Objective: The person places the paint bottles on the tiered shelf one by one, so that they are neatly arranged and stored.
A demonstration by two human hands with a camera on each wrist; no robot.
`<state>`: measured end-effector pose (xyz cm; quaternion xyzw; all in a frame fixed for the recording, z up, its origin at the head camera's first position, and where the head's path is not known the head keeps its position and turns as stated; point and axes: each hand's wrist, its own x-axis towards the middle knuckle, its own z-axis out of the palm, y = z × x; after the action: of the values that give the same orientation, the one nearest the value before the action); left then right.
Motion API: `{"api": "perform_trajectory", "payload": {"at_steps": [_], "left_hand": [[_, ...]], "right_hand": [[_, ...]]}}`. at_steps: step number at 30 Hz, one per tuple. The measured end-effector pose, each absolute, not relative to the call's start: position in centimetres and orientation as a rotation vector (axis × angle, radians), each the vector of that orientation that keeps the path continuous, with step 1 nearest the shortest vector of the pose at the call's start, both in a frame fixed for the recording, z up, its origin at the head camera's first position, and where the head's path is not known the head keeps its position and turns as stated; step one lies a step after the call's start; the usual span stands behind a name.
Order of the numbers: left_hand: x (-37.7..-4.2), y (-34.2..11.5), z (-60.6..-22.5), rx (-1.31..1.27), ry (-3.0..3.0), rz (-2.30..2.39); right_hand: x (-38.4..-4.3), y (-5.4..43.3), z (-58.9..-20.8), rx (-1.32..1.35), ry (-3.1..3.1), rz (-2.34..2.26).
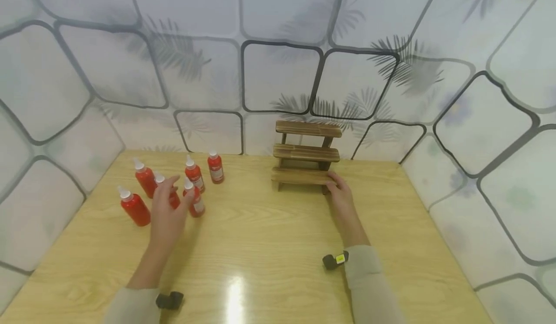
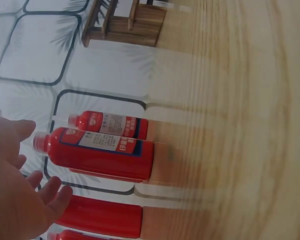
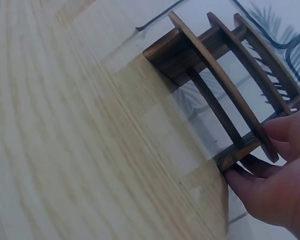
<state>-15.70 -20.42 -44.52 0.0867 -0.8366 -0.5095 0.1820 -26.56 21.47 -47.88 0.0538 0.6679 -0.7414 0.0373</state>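
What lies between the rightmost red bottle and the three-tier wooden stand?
Only bare wood-grain tabletop: in the head view, nothing stands between the rightmost red bottle and the three-tier wooden stand.

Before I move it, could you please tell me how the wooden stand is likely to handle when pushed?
The wooden stand will probably feel stiff, its three shelves being boards fixed to side supports. It looks fairly light for its size, given the open gaps between shelves. Pushed by the end that the right hand holds, it might swivel.

Red bottle (image 1: 174, 200): partly behind left hand (image 1: 168, 217) | head-view label print (image 1: 216, 174): illegible
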Motion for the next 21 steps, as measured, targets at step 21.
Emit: {"api": "perform_trajectory", "payload": {"at_steps": [21], "left_hand": [[-16.6,-20.0,-45.4,0.338,-2.406,-1.697]], "right_hand": [[-27.2,21.8,-49.5,0.157,1.97,-2.411]]}}
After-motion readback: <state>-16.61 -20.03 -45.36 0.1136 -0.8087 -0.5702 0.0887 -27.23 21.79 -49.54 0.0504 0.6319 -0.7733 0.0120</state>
